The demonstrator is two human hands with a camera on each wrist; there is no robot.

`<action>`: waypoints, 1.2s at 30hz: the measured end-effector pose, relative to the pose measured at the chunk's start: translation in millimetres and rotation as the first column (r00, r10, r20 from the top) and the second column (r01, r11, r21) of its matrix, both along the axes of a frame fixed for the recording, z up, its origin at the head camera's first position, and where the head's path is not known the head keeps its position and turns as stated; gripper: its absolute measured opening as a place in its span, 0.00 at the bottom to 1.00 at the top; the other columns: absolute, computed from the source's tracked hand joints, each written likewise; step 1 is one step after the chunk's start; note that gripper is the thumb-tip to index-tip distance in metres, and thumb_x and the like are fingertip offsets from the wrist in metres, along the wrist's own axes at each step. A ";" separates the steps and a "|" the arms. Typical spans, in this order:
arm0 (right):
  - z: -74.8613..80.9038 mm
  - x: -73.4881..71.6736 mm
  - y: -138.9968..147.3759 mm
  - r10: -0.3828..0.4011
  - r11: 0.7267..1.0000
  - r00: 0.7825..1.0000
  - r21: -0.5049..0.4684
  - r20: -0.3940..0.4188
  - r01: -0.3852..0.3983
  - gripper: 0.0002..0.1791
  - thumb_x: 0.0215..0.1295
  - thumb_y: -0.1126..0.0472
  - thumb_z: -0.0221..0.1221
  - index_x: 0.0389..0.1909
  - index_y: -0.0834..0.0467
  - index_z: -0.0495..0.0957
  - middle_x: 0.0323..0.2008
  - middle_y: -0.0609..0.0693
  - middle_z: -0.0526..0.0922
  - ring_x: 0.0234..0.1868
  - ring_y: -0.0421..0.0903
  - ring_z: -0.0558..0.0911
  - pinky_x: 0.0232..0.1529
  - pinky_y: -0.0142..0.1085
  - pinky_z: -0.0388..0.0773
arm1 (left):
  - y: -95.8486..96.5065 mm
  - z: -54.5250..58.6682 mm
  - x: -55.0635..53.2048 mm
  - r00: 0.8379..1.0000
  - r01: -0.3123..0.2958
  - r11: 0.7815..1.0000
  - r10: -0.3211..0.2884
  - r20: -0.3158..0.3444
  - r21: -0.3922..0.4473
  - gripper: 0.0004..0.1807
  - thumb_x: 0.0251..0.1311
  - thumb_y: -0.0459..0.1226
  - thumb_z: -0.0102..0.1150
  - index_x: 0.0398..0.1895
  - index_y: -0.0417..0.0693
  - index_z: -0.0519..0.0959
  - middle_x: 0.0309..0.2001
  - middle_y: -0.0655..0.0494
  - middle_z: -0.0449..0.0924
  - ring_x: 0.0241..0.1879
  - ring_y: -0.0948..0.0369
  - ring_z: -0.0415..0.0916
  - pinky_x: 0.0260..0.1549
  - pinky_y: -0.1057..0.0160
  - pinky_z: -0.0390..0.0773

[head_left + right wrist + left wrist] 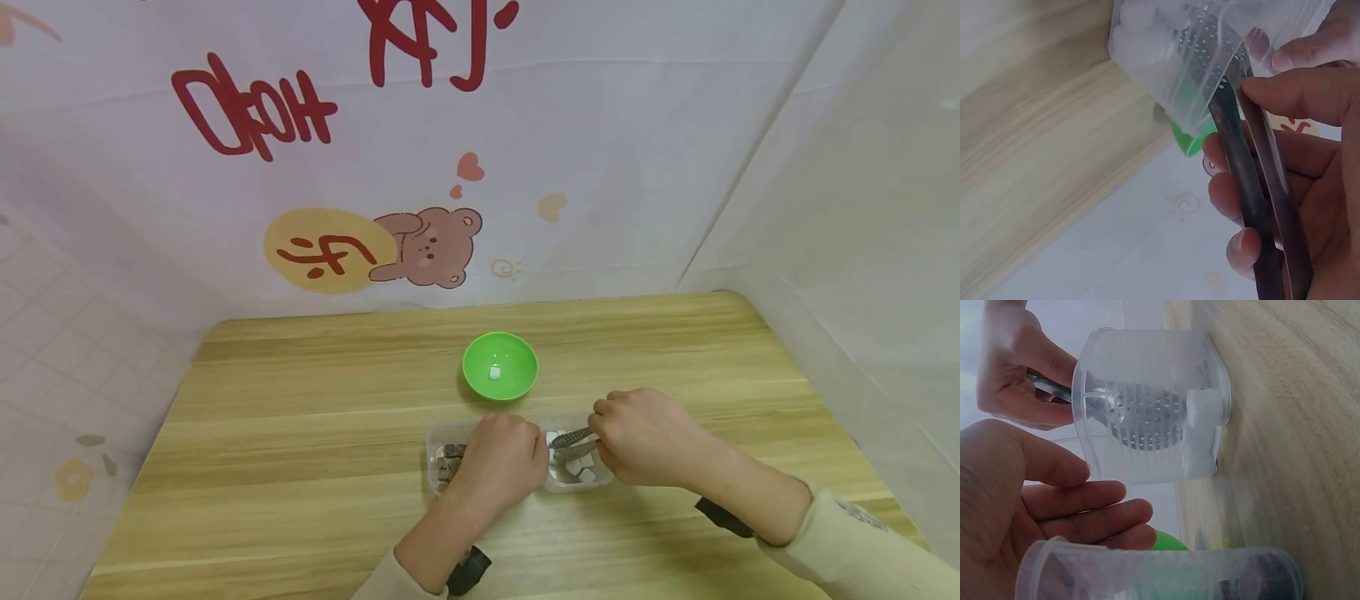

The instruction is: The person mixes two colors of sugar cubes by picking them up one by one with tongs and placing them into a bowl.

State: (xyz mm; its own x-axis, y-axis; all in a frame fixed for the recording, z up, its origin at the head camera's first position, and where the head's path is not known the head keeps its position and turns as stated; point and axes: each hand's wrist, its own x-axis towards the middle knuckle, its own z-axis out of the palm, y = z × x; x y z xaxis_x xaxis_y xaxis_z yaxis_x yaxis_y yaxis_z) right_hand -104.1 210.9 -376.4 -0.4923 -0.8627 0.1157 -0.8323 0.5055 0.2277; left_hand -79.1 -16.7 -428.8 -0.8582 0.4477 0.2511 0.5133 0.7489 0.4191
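My right hand (647,437) grips metal tongs (1244,162) with perforated heads. The tongs' heads reach down inside a clear plastic container (1147,469) that holds several white cubes (587,476). In the right wrist view, the thumb lies on one arm of the tongs and the fingers wrap the other. My left hand (498,458) hovers between this container and a second clear one (433,442) with dark brown pieces (452,451). Its fingers are loosely extended in the left wrist view, the thumb tip right at the rim of the container with the white cubes.
Behind the containers stands a green bowl (501,393) with one white cube inside. All of it rests on a wood-grain table (300,450). A printed white curtain (600,125) hangs along the table's back edge and sides.
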 end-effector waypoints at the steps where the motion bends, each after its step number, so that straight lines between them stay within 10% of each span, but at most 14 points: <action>1: 0.6 0.1 1.0 0.001 1.000 1.000 -0.013 0.007 -0.001 0.17 0.44 0.62 0.70 0.16 0.52 0.67 0.17 0.40 0.61 0.19 0.37 0.58 0.19 0.29 0.59 | 0.1 0.0 0.2 1.000 -0.002 1.000 0.002 -0.001 0.001 0.26 0.61 0.32 0.59 0.07 0.53 0.61 0.10 0.65 0.56 0.16 0.64 0.60 0.35 0.58 0.77; 24: 20.2 -14.2 32.2 -0.041 0.892 0.998 -0.449 0.039 0.054 0.11 0.50 0.60 0.70 0.36 0.56 0.87 0.33 0.43 0.87 0.27 0.37 0.83 0.24 0.35 0.78 | -0.7 -2.3 -1.3 1.000 -0.016 1.000 0.016 0.020 -0.012 0.26 0.63 0.33 0.58 0.07 0.54 0.63 0.11 0.65 0.59 0.18 0.62 0.63 0.34 0.58 0.76; 36: 6.8 -43.2 18.3 -0.108 0.818 0.993 -0.562 0.054 0.119 0.10 0.52 0.61 0.71 0.37 0.55 0.88 0.30 0.43 0.86 0.23 0.35 0.76 0.21 0.35 0.73 | 0.3 3.4 -0.1 1.000 -0.011 1.000 0.011 0.009 0.001 0.26 0.61 0.32 0.59 0.07 0.52 0.62 0.11 0.64 0.57 0.18 0.62 0.63 0.33 0.58 0.76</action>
State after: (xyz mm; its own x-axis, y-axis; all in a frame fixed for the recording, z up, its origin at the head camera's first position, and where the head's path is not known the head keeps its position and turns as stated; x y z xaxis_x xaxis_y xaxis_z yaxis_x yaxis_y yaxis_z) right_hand -147.3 229.2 -369.6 -0.5897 -0.5876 0.5541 -0.7621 0.6319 -0.1410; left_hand -79.2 -16.4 -425.4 -0.8656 0.4375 0.2437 0.5008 0.7542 0.4248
